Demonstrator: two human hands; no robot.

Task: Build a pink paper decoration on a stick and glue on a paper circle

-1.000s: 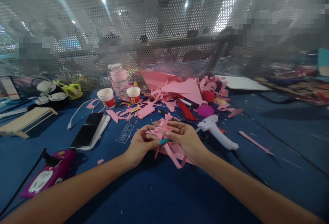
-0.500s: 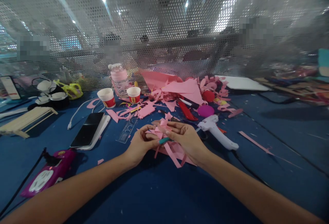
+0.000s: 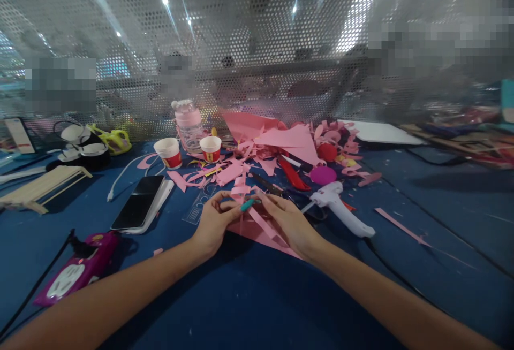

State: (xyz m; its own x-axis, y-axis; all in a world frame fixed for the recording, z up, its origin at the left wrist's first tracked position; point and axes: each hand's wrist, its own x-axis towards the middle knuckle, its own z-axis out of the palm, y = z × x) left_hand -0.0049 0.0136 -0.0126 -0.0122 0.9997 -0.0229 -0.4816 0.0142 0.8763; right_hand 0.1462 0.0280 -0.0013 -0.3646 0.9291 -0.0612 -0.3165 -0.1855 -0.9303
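Both hands are closed around pink paper strips in the middle of the table. My left hand pinches the strips between thumb and fingers. A small teal piece sits at the tip of the left thumb; I cannot tell whether it is a long nail or a separate object. My right hand grips the other side of the strips, its fingertips close to the left thumb. One strip slants down between the hands. Beneath them lies a pink paper sheet, partly hidden by the right hand.
A white glue gun lies right of my hands, near dark scissors and a red-handled tool. Pink paper scraps pile up behind. Paper cups, a phone and a purple power strip are left.
The star-like cluster of pink strips has turned and spread, with a flat loop now standing above the fingers. The teal piece has moved slightly up and left with my left thumb.
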